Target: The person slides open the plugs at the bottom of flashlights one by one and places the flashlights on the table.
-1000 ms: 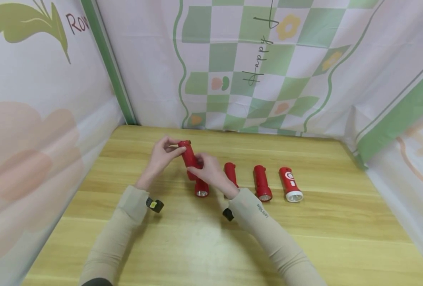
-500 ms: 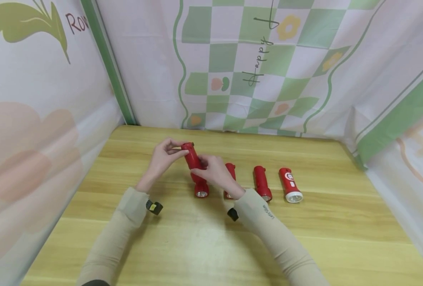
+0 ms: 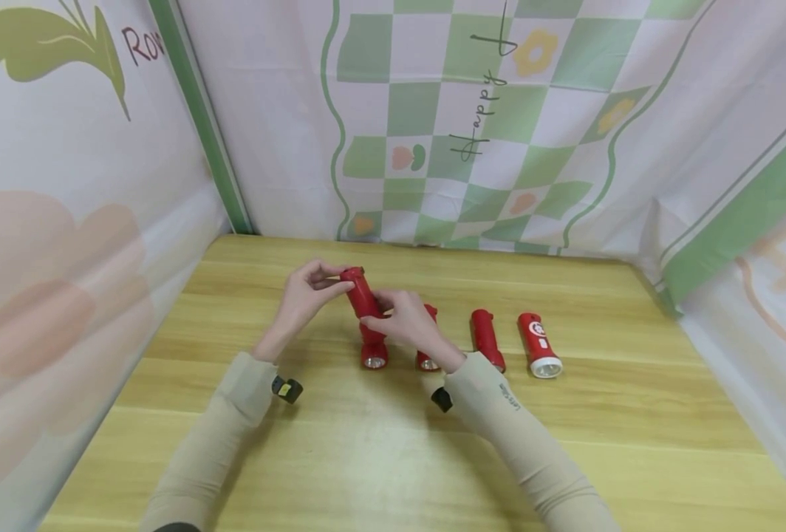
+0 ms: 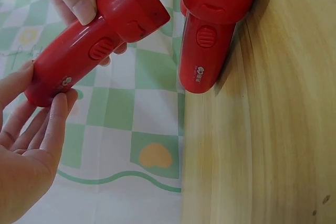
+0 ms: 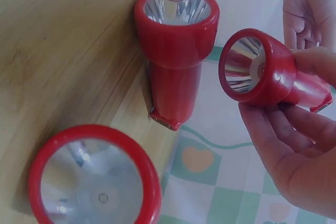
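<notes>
Raised above the table is a red flashlight (image 3: 361, 295), tilted, its tail toward the upper left. My left hand (image 3: 305, 292) pinches that tail end between thumb and fingers. Near the lens end, my right hand (image 3: 408, 319) grips the same flashlight. The left wrist view shows a ribbed switch (image 4: 101, 49) on its body, and the right wrist view shows its silvery lens (image 5: 244, 65). Behind and below it, a second red flashlight (image 3: 374, 356) lies on the table, partly hidden in the head view. My right hand partly covers a third red flashlight (image 3: 428, 360).
Farther right on the wooden table (image 3: 366, 451) lie another red flashlight (image 3: 484, 336) and a red one with a white head (image 3: 541, 347). All lenses there face the near side. A patterned curtain (image 3: 459, 133) hangs along the back, with others at both sides.
Both hands have shifted slightly to the right and nearer to me, carrying the flashlight between them. The flashlights on the table have stayed put.
</notes>
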Tool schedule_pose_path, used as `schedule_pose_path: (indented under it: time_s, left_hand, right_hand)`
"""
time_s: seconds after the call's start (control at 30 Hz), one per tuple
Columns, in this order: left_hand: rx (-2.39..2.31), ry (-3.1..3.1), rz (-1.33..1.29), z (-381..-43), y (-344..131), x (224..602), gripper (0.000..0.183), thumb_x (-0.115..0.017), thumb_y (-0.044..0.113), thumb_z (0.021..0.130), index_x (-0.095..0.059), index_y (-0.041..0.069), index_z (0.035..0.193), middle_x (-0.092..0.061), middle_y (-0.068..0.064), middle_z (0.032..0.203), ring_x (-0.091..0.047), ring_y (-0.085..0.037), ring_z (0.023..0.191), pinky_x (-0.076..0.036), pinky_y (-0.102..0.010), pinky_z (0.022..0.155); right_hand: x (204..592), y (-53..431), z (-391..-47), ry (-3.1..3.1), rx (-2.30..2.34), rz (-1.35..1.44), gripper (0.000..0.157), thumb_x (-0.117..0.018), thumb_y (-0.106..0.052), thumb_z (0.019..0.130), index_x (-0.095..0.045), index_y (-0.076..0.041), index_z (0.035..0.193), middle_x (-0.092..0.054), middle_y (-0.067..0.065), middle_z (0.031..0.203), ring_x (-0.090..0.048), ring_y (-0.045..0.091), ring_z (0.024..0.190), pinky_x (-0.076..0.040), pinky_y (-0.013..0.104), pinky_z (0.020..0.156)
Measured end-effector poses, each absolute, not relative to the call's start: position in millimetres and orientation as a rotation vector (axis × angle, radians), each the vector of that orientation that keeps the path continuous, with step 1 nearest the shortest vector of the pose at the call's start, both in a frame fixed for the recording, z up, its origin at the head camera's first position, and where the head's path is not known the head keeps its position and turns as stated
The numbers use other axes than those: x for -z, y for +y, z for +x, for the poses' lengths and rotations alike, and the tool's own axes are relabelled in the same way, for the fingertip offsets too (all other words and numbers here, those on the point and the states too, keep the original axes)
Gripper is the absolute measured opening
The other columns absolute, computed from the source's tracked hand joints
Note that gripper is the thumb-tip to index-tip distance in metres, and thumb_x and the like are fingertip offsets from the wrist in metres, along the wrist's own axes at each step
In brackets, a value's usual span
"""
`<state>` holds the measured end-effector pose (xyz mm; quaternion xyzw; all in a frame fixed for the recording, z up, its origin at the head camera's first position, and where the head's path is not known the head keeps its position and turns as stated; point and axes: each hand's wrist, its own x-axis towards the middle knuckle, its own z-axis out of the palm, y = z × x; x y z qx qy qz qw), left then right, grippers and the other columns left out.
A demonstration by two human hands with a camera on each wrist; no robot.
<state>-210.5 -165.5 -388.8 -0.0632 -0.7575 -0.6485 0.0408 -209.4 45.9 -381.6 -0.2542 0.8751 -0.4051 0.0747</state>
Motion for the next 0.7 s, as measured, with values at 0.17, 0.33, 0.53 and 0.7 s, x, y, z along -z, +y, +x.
schedule_pose_path:
  time_s: [0.17,0.33,0.53,0.7]
  left_hand:
    - [1.973,-2.305,-0.203,-210.1,-164.1,391.1,0.033,-0.078,0.023,0.086,-0.066,0.003,0.109,-0.071,-0.013,0.123,-0.072,-0.025,0.107,-0.059,-0.029,0.089]
    - [1.97,-2.28,-0.196,-209.5,-161.2,391.6,0.032,-0.079,0.021,0.085,-0.067,0.003,0.109,-0.072,-0.016,0.119,-0.072,-0.024,0.104,-0.06,-0.027,0.087]
    - [1.955,-2.267,-0.182,-208.1,-158.6,389.9,0.033,-0.079,0.022,0.086,-0.067,0.004,0.11,-0.072,-0.015,0.121,-0.073,-0.022,0.102,-0.06,-0.026,0.086]
    - [1.95,-2.262,-0.191,-208.0,-156.8,389.7,0.032,-0.077,0.022,0.087,-0.066,0.003,0.111,-0.071,-0.014,0.124,-0.072,-0.027,0.105,-0.06,-0.029,0.088]
  right_hand:
    - [381.8,48.5,-210.8,2.61,1.194,-0.781,0.035,-0.07,-0.017,0.092,-0.065,-0.007,0.125,-0.074,0.01,0.109,-0.069,0.022,0.099,-0.061,0.035,0.083]
    - [382.7,50.3,-210.8,2.615,1.199,-0.781,0.038,-0.07,-0.016,0.091,-0.064,-0.006,0.127,-0.073,0.011,0.113,-0.069,0.023,0.101,-0.061,0.036,0.085]
    - [383.9,51.1,-210.5,2.65,1.229,-0.783,0.039,-0.071,-0.017,0.09,-0.063,-0.006,0.128,-0.073,0.012,0.115,-0.07,0.024,0.102,-0.06,0.039,0.088]
    - [383.8,52.0,-211.3,2.667,1.227,-0.805,0.039,-0.071,-0.017,0.09,-0.064,-0.006,0.127,-0.074,0.012,0.112,-0.07,0.024,0.1,-0.061,0.038,0.084]
